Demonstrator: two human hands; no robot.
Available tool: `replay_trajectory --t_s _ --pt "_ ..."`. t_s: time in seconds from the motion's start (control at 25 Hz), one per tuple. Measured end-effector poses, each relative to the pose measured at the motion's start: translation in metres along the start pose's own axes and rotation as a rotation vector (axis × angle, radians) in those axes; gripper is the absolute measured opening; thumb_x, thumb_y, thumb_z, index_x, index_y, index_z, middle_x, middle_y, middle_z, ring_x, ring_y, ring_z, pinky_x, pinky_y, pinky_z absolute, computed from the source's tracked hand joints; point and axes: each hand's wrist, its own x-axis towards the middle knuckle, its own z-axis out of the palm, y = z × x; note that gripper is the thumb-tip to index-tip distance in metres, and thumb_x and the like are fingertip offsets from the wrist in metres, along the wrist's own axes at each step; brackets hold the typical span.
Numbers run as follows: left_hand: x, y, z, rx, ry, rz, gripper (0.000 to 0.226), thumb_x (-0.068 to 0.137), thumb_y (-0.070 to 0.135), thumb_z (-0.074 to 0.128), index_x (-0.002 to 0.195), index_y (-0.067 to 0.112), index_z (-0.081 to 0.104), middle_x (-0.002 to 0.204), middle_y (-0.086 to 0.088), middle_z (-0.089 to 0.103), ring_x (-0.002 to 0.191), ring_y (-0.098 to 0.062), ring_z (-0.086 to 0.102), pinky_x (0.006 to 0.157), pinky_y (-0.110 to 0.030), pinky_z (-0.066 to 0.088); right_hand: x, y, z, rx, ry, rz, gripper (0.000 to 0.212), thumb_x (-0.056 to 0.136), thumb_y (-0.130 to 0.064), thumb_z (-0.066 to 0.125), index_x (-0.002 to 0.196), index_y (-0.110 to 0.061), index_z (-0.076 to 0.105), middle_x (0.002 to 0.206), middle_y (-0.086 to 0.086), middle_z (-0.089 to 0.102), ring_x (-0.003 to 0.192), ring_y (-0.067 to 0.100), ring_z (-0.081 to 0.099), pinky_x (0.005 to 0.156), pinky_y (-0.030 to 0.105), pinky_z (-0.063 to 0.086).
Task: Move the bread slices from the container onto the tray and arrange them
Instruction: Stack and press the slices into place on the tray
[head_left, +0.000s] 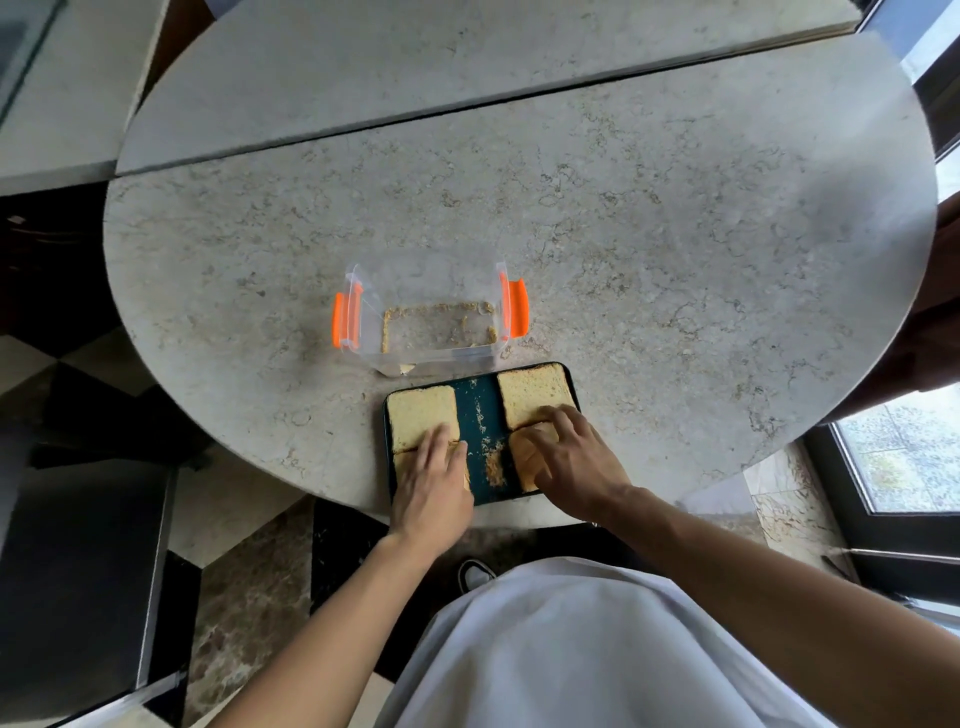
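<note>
A dark teal tray (478, 410) lies at the near edge of the round stone table. Bread slices lie on it in two columns: one at far left (418, 413), one at far right (532, 395), and one under each hand at the near side. My left hand (434, 488) rests flat on the near left slice (402, 462), fingers spread. My right hand (571, 457) presses its fingertips on the near right slice (522, 460). Just beyond the tray stands the clear plastic container (431, 322) with orange clips, holding only crumbs.
Crumbs lie along the tray's middle strip (491, 467). The table (623, 234) drops off right at the tray's near edge. A second stone slab (415, 62) adjoins the far side. A window frame (883, 467) stands to the right.
</note>
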Motion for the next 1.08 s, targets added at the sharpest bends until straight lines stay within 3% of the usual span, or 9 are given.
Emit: replay_trajectory --t_s 0.48,0.84,1.08 --pt "-0.006 -0.03 -0.008 0.007 -0.006 0.045 0.067 0.092 0.028 0.049 0.152 0.011 0.024 0.164 -0.018 0.01 0.151 -0.033 0.006 0.12 -0.048 0.014 0.002 -0.024 0.007 0.016 0.044 0.044 0.045 0.092 -0.035 0.048 0.133 -0.017 0.052 0.144 0.015 0.044 0.137 0.034 0.035 0.115 0.046 0.032" --pt "-0.011 -0.034 -0.013 0.06 -0.072 0.038 0.069 0.093 0.028 0.05 0.153 0.011 0.021 0.164 -0.019 0.007 0.151 -0.034 0.006 0.119 -0.05 0.017 -0.003 -0.03 0.021 0.02 0.021 0.069 0.047 0.092 -0.033 0.047 0.136 -0.017 0.046 0.153 0.017 0.034 0.144 0.039 0.027 0.116 0.053 0.027" --pt "-0.024 -0.017 -0.015 0.024 -0.143 -0.076 0.071 0.095 0.03 0.049 0.155 0.012 0.015 0.165 -0.018 0.002 0.151 -0.036 0.005 0.12 -0.052 0.015 -0.006 -0.019 0.022 -0.04 0.093 -0.019 0.041 0.097 -0.034 0.036 0.135 -0.019 0.046 0.149 0.015 0.04 0.14 0.038 0.03 0.115 0.053 0.027"
